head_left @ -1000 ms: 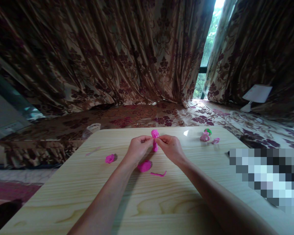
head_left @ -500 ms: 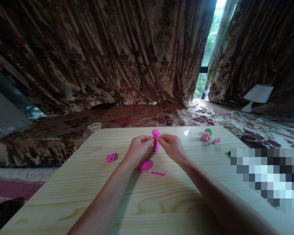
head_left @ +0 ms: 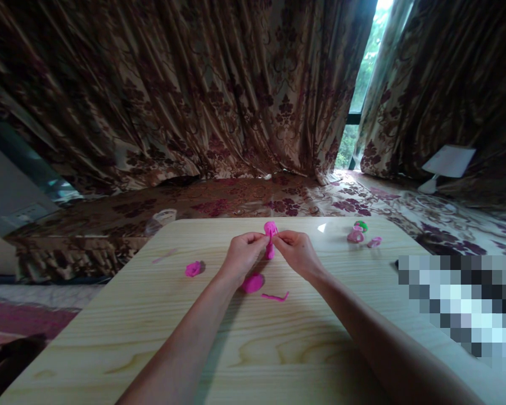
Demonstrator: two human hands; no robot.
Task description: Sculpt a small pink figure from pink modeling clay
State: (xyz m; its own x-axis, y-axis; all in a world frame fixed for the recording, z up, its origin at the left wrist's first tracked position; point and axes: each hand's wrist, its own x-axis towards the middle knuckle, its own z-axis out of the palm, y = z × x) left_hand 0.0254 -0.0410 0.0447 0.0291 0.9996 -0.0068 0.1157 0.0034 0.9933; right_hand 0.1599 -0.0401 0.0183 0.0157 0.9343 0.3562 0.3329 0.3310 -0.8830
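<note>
Beyond the lump [head_left: 252, 283] on the bench [head_left: 278, 349], the pink piece [head_left: 270, 243], its long axis running up the view (standing or lying, I cannot tell), is pinched from opposite sides by left hand [head_left: 247, 251] and right hand [head_left: 298, 251], the 2 equally near.

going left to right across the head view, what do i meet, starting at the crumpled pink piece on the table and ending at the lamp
crumpled pink piece → left hand → held pink piece → right hand → small pale pink piece → white lamp
</note>
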